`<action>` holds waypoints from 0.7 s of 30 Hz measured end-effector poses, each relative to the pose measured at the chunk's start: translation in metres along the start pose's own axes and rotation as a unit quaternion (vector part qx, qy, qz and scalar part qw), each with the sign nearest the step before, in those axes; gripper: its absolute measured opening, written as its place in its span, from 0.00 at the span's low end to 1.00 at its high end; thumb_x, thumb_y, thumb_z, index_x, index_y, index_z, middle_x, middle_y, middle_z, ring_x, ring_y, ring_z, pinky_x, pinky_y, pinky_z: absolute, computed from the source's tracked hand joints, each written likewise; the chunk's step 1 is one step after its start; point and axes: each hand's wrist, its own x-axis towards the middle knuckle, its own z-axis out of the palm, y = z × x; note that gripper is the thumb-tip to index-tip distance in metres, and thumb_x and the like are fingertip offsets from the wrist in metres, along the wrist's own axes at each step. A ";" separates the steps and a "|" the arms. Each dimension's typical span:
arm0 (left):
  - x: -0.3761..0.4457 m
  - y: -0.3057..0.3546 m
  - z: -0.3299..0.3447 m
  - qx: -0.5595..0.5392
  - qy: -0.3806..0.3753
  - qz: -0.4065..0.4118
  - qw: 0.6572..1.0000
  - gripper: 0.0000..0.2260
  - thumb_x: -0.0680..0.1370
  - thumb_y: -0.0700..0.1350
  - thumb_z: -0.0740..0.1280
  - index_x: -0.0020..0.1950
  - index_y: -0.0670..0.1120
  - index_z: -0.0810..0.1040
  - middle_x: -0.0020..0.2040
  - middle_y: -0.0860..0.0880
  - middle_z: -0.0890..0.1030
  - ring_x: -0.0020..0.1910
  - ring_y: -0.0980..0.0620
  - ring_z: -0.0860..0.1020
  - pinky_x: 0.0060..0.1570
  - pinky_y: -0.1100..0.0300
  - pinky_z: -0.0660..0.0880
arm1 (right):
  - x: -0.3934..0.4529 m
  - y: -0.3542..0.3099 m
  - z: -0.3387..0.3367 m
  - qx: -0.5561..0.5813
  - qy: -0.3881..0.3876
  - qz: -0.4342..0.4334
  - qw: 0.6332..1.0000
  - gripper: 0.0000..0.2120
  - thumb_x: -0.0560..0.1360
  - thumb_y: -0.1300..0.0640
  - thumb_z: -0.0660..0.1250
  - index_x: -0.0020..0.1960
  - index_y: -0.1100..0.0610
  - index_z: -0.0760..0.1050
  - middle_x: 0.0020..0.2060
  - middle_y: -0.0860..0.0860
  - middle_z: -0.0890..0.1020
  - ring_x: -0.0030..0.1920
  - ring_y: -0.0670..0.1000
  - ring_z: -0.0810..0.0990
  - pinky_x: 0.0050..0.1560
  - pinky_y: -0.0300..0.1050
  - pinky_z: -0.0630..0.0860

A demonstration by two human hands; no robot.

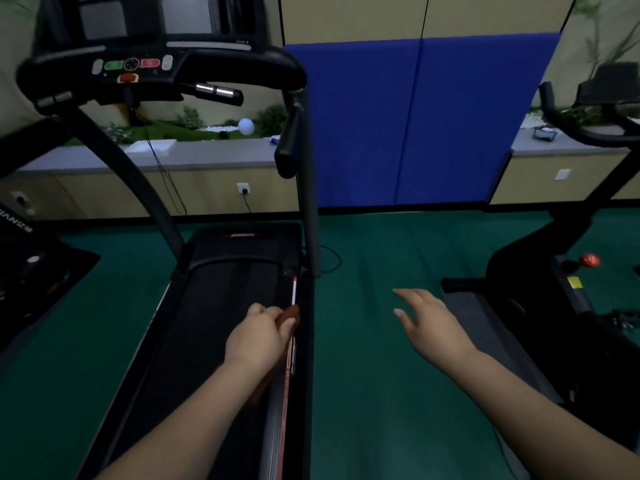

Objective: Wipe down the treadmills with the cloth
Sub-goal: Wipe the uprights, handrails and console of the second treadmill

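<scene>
A black treadmill [221,292] runs up the left half of the view, its console [138,64] at the top. My left hand [259,337] grips a reddish-brown cloth [289,315] over the treadmill's right side rail, beside the red and white stripe. A bit of the cloth also shows under my wrist. My right hand [429,323] hovers over the green floor to the right of the treadmill, fingers straight and spread, holding nothing.
An exercise bike [540,271] stands at the right. Another machine's edge [27,258] sits at the far left. A blue padded panel [415,126] and a low cabinet with sockets line the back wall. A cable lies by the treadmill's right upright [308,202].
</scene>
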 end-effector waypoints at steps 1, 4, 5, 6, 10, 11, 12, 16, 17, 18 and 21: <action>0.011 0.002 -0.004 -0.002 0.000 -0.004 1.000 0.18 0.80 0.59 0.57 0.65 0.51 0.74 0.56 0.51 0.71 0.44 0.51 0.76 0.40 0.57 0.77 | 0.013 -0.002 0.000 0.006 0.004 -0.003 1.000 0.21 0.80 0.50 0.60 0.71 0.52 0.66 0.68 0.50 0.71 0.68 0.53 0.68 0.66 0.51 0.68; 0.044 0.006 -0.012 -0.007 0.009 -0.017 1.000 0.18 0.80 0.58 0.57 0.65 0.52 0.73 0.57 0.51 0.71 0.43 0.54 0.74 0.36 0.60 0.73 | 0.051 -0.005 0.002 0.037 0.007 -0.010 0.999 0.21 0.80 0.50 0.60 0.72 0.52 0.66 0.68 0.51 0.71 0.66 0.53 0.70 0.65 0.48 0.69; 0.055 0.008 -0.015 -0.009 0.015 -0.023 1.000 0.18 0.80 0.58 0.57 0.65 0.52 0.73 0.58 0.51 0.71 0.42 0.54 0.73 0.36 0.60 0.71 | 0.065 -0.006 0.003 0.051 0.002 -0.009 0.999 0.22 0.80 0.50 0.60 0.72 0.52 0.65 0.68 0.51 0.71 0.65 0.53 0.72 0.62 0.45 0.70; 0.067 0.010 -0.018 -0.012 0.023 -0.030 0.999 0.19 0.80 0.58 0.57 0.66 0.52 0.73 0.59 0.51 0.71 0.42 0.55 0.72 0.35 0.61 0.69 | 0.081 -0.006 0.004 0.062 -0.004 -0.006 0.998 0.22 0.80 0.50 0.60 0.73 0.51 0.64 0.67 0.51 0.71 0.62 0.52 0.74 0.58 0.43 0.71; 0.115 0.021 -0.030 -0.034 0.079 -0.046 0.995 0.19 0.80 0.58 0.58 0.66 0.51 0.73 0.60 0.51 0.72 0.44 0.55 0.71 0.38 0.61 0.68 | 0.153 -0.004 0.007 0.084 -0.024 -0.028 0.996 0.22 0.80 0.50 0.59 0.73 0.50 0.63 0.65 0.51 0.73 0.56 0.51 0.78 0.53 0.44 0.74; 0.128 0.025 -0.033 -0.038 0.094 -0.053 0.993 0.19 0.79 0.58 0.58 0.66 0.51 0.74 0.60 0.51 0.72 0.45 0.54 0.73 0.40 0.61 0.68 | 0.172 -0.004 0.007 0.087 -0.029 -0.037 0.995 0.22 0.80 0.49 0.59 0.73 0.50 0.64 0.64 0.51 0.73 0.56 0.50 0.78 0.54 0.44 0.74; 0.141 0.029 -0.037 -0.041 0.110 -0.062 0.991 0.19 0.79 0.58 0.58 0.66 0.51 0.74 0.60 0.51 0.72 0.47 0.52 0.74 0.41 0.61 0.68 | 0.191 -0.004 0.006 0.090 -0.035 -0.048 0.994 0.22 0.80 0.50 0.59 0.72 0.50 0.64 0.64 0.51 0.73 0.56 0.50 0.77 0.55 0.43 0.74; 0.190 0.045 -0.059 -0.062 0.172 -0.093 0.979 0.19 0.79 0.58 0.59 0.65 0.51 0.75 0.59 0.51 0.73 0.52 0.50 0.75 0.46 0.60 0.68 | 0.266 -0.011 -0.004 0.123 -0.046 -0.096 0.987 0.21 0.80 0.50 0.60 0.72 0.50 0.65 0.63 0.51 0.74 0.56 0.50 0.77 0.58 0.43 0.73; 0.201 0.050 -0.066 -0.066 0.188 -0.098 0.975 0.19 0.79 0.58 0.60 0.65 0.52 0.75 0.59 0.51 0.73 0.52 0.51 0.74 0.47 0.60 0.67 | 0.284 -0.015 -0.008 0.142 -0.044 -0.107 0.983 0.21 0.80 0.51 0.61 0.72 0.50 0.65 0.62 0.51 0.74 0.53 0.49 0.77 0.56 0.43 0.73; 0.210 0.055 -0.075 -0.075 0.206 -0.103 0.970 0.18 0.79 0.58 0.60 0.65 0.52 0.75 0.59 0.51 0.73 0.52 0.51 0.73 0.48 0.60 0.67 | 0.299 -0.022 -0.011 0.164 -0.043 -0.115 0.979 0.21 0.79 0.51 0.61 0.72 0.49 0.66 0.61 0.50 0.75 0.50 0.48 0.78 0.55 0.42 0.73; 0.233 0.063 -0.096 -0.133 0.268 -0.111 0.948 0.17 0.78 0.56 0.63 0.64 0.52 0.76 0.57 0.51 0.76 0.54 0.53 0.73 0.52 0.61 0.67 | 0.339 -0.044 -0.017 0.230 -0.037 -0.143 0.962 0.21 0.78 0.52 0.63 0.71 0.48 0.66 0.59 0.48 0.75 0.46 0.43 0.78 0.47 0.36 0.73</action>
